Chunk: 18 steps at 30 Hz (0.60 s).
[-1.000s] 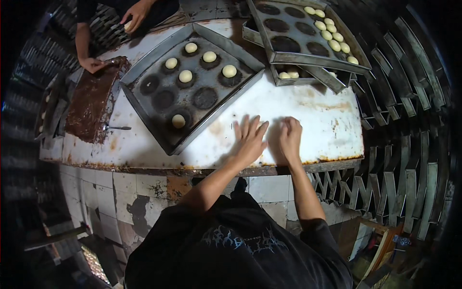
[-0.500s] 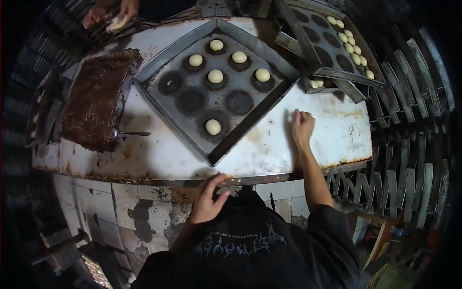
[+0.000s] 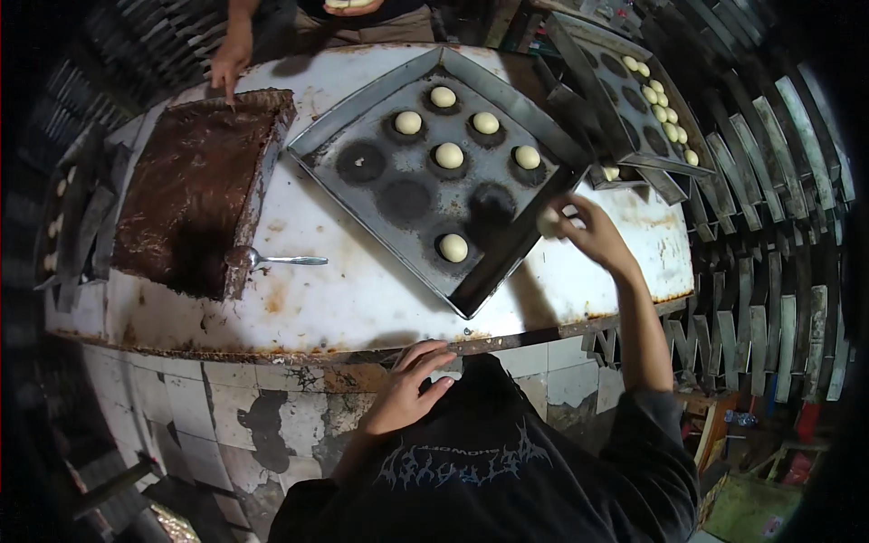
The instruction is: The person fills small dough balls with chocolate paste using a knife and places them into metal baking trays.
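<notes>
A square metal baking tray (image 3: 380,217) lies cornerwise on the white table, with several pale dough balls (image 3: 449,156) spaced on dark round marks. Just above its right rim, my right hand (image 3: 593,233) pinches a dough ball (image 3: 549,223), slightly smeared by motion. By the table's near edge, my left hand (image 3: 415,385) rests with fingers loosely apart and holds nothing. To the left is a rectangular container (image 3: 262,172) of glossy brown paste (image 3: 186,181). A spoon (image 3: 290,260) sticks out from its near right corner.
Across the table, a co-worker's hand (image 3: 233,59) touches the paste's far edge; the other holds something pale (image 3: 351,7). A second tray (image 3: 625,100) with dough balls stands tilted at the far right. Stacked metal trays (image 3: 765,308) line the right side.
My right hand has risen from the table and moved to the tray's right rim, now showing a dough ball. The co-worker's hand has reached down to the paste. The view has shifted slightly.
</notes>
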Tool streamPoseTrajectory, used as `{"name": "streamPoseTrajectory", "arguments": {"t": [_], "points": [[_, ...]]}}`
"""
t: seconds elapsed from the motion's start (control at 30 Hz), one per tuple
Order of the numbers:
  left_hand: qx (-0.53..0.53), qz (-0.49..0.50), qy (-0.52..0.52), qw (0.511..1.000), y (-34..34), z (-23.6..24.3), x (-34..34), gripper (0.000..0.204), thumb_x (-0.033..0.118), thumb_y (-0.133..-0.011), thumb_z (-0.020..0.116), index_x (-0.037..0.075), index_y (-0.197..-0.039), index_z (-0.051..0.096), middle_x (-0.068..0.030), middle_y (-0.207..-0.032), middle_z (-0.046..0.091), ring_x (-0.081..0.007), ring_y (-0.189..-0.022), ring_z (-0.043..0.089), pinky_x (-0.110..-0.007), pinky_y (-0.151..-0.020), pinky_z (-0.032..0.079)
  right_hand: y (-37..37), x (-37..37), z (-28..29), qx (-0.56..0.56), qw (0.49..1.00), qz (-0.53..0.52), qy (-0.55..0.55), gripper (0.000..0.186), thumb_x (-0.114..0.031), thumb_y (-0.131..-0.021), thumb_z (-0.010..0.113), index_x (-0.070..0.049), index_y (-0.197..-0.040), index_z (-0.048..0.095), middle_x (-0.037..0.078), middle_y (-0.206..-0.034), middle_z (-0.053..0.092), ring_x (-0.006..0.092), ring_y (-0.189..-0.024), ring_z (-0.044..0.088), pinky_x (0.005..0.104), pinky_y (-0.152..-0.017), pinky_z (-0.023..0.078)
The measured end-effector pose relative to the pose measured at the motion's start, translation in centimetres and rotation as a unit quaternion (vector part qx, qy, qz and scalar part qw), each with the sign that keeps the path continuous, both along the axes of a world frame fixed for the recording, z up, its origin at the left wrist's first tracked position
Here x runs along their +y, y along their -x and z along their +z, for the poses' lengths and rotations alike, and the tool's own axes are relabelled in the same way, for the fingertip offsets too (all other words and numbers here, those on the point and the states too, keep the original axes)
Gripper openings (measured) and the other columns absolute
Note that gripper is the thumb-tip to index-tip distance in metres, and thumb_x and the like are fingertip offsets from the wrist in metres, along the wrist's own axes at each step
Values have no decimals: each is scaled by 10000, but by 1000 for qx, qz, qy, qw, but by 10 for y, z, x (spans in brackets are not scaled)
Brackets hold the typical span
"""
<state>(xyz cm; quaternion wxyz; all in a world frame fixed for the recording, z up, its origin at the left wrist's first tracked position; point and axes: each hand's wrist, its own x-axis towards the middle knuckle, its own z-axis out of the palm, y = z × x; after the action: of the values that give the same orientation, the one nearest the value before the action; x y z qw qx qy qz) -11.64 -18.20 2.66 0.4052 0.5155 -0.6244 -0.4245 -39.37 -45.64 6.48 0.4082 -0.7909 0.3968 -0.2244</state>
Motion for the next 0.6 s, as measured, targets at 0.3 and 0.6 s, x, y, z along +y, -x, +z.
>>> {"name": "streamPoseTrajectory", "arguments": {"t": [0.3, 0.6], "points": [[-38, 120, -22, 992, 59, 1, 19, 423, 110, -806, 646, 35, -1209, 543, -152, -1243, 509, -298, -1177, 475, -359, -1003, 356, -46, -65, -12, 4, 987, 92, -132, 513, -417, -831, 587, -12, -1145, 585, 181, -1139, 600, 253, -1046, 568, 374, -899, 435], [150, 299, -132, 933, 153, -6, 48, 380, 154, -877, 575, -39, -1199, 517, -164, -1212, 543, -257, -1148, 518, -349, -980, 394, 249, -316, 58, 326, 832, -356, 273, 393, -307, -784, 647, 24, -994, 616, 219, -888, 650, 332, -864, 634, 415, -743, 494]]}}
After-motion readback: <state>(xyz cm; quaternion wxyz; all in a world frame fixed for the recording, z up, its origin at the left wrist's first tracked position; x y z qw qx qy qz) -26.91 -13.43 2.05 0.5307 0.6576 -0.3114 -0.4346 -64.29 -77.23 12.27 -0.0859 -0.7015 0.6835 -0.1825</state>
